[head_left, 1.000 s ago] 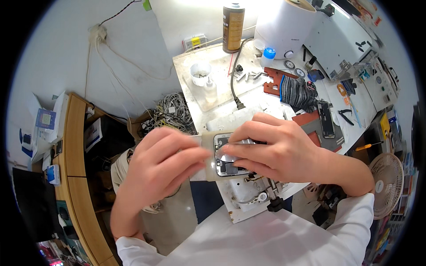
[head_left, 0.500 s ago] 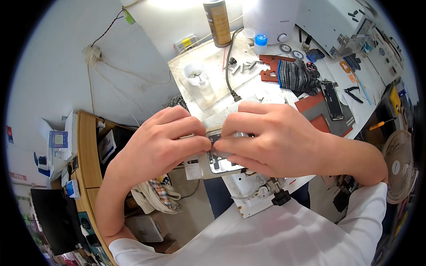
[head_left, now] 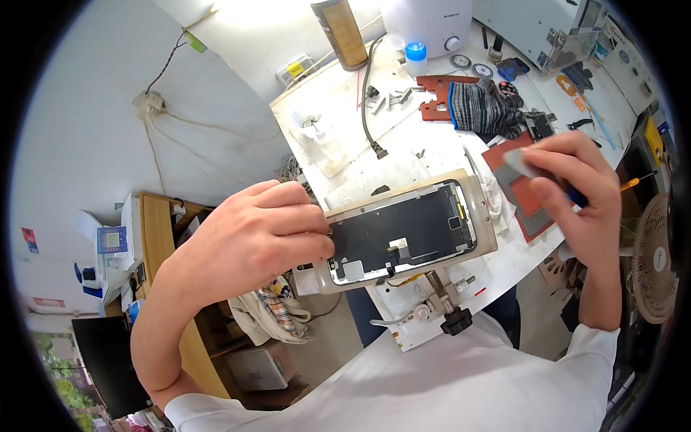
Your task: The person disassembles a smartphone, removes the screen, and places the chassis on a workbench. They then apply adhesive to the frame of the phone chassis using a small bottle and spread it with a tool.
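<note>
A phone screen assembly [head_left: 407,227], black-backed with a silver rim, lies in a pale holder [head_left: 488,219] on a metal clamp stand [head_left: 440,291]. My left hand [head_left: 263,234] is closed at the left end of the screen, finger and thumb pressed to its edge; the fingertips are partly hidden. To the right, above the red-and-grey mat, my right hand [head_left: 579,191] pinches a small light-grey flat piece [head_left: 520,163] whose kind I cannot make out. Something dark blue shows under its fingers. A white cloth [head_left: 497,201] lies between holder and mat.
A striped knit glove [head_left: 484,108] rests beyond the mat [head_left: 529,227]. Behind are a cable plug [head_left: 379,151], a blue-capped bottle [head_left: 416,59], a tall can [head_left: 342,36] and a white appliance [head_left: 428,25]. A fan [head_left: 653,259] stands at the right, a wooden desk [head_left: 155,237] at the left.
My right hand has left the screen and moved right, over the mat, with the light-grey piece in it. The screen's back is now uncovered. My left hand stays at its left end.
</note>
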A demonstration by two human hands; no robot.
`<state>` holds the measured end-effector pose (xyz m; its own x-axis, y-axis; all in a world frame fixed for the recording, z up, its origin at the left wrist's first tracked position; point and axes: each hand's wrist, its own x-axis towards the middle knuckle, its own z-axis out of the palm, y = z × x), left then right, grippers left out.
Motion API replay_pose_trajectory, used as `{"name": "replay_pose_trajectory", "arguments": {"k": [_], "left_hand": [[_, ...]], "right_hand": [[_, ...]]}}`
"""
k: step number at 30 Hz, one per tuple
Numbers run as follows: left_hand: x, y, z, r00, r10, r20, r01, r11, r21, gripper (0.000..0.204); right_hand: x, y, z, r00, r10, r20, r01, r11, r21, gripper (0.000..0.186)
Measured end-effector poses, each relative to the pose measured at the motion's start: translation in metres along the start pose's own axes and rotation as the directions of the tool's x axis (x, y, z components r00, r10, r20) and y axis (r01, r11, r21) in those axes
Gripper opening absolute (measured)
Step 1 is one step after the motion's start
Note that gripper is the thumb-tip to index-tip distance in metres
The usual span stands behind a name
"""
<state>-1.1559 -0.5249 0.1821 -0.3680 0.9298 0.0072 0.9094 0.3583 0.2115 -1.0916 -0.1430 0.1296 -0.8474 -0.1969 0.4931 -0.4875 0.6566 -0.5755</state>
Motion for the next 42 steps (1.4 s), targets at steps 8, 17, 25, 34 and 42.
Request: {"name": "replay_pose_trajectory", "arguments": {"k": [8,17,25,34,42], "left_hand": [[0.001,0.004,0.003,0.998,-0.061,-0.032,0.06,0.998,-0.03,0.016],[0.0,0.009,0.005,0.997,-0.065,-0.045,0.066,0.998,0.02,0.016],[0.005,0.015,0.001,0.999,-0.053,-0.002,0.054,0.997,0.059,0.018],[0.017,0.012,-0.009,0.989,-0.052,0.137,0.044,0.997,0.059,0.017],[0.017,0.011,-0.008,0.986,-0.051,0.161,0.043,0.998,0.053,0.017]], "right_hand": [[-0.075,0.062,-0.048,0.968,0.191,-0.162,-0.216,0.965,-0.149,0.022],[-0.125,0.111,-0.07,0.895,0.35,-0.277,-0.426,0.857,-0.29,0.026],[-0.141,0.125,-0.074,0.87,0.404,-0.284,-0.479,0.831,-0.284,0.03],[-0.156,0.132,-0.077,0.85,0.442,-0.285,-0.516,0.809,-0.283,0.033],[-0.167,0.145,-0.078,0.832,0.46,-0.31,-0.544,0.785,-0.295,0.034]]}}
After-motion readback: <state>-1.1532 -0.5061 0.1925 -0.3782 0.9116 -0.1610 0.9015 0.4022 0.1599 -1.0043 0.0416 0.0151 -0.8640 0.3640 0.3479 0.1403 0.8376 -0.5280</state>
